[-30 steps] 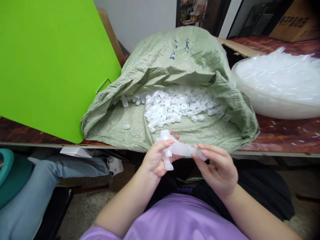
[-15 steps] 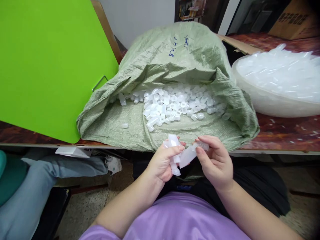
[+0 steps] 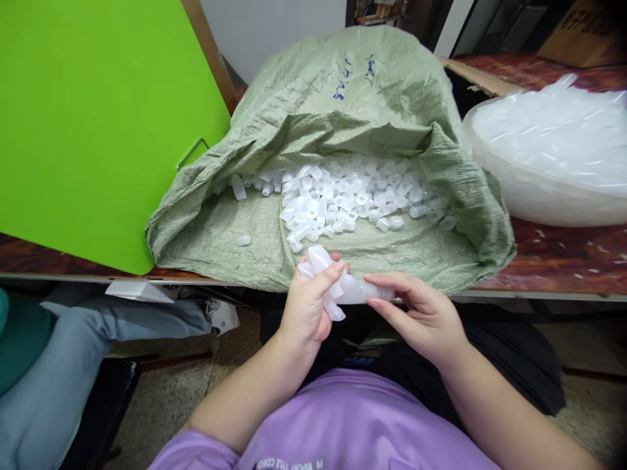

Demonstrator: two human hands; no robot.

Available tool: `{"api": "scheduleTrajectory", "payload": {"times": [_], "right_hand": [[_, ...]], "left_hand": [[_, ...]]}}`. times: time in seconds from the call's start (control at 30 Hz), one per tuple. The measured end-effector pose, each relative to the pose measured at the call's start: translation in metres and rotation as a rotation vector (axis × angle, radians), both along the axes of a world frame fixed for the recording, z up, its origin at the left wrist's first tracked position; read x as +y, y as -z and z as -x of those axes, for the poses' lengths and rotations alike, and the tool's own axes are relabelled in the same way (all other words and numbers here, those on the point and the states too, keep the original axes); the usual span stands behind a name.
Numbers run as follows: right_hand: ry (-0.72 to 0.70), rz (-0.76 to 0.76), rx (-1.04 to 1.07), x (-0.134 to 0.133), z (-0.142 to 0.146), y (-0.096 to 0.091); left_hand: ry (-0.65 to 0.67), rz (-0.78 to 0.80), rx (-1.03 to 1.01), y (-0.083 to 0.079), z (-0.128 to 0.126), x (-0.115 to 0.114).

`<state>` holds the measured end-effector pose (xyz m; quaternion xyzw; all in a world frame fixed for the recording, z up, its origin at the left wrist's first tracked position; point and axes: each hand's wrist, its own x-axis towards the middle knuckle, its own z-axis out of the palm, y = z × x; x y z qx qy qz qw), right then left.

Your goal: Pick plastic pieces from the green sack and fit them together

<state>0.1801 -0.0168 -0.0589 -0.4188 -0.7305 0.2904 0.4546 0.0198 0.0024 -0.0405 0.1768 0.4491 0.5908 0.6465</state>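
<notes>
My left hand (image 3: pixel 306 307) is closed around several small translucent white plastic caps (image 3: pixel 319 260), which stick out between thumb and fingers. With thumb and forefinger my right hand (image 3: pixel 426 313) pinches the ribbed, neck-like end of a translucent plastic tube (image 3: pixel 356 291). The tube lies level between the hands, its other end against the caps in my left hand; that end is partly hidden. Just beyond the hands lies the open mouth of a green woven sack (image 3: pixel 255 261), with a heap of loose white plastic caps (image 3: pixel 337 202) inside it.
A large translucent bowl (image 3: pixel 533 202) heaped with clear plastic pieces stands at right. A bright green board (image 3: pixel 108 130) leans at left, near a person's jeans-clad leg (image 3: pixel 122 326). One loose cap (image 3: pixel 243 240) lies on the sack's lip. A cardboard box (image 3: pixel 582 32) stands behind.
Both hands have shifted slightly; the left moved left and up with its caps. The tube has turned from slanting to nearly level, my right hand still pinching its ribbed end.
</notes>
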Motion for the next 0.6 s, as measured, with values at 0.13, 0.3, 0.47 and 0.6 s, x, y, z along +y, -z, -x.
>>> {"api": "scheduleTrajectory", "payload": {"times": [0.13,0.3,0.47,0.6], "right_hand": [[-0.054,-0.143,-0.118,0.001,0.001,-0.004],[-0.029,-0.253,-0.230,0.001,0.002,0.001],[-0.024,-0.260,-0.250,-0.001,0.004,0.010],[0.062,-0.085,-0.140,-0.004,0.010,0.012]], "left_hand": [[-0.038,-0.029,-0.006,-0.002,0.000,0.004],[-0.070,-0.139,0.130,-0.005,0.004,0.010],[0.001,-0.150,0.158,-0.002,0.006,0.011],[-0.012,-0.124,0.098,-0.002,0.006,0.010]]}}
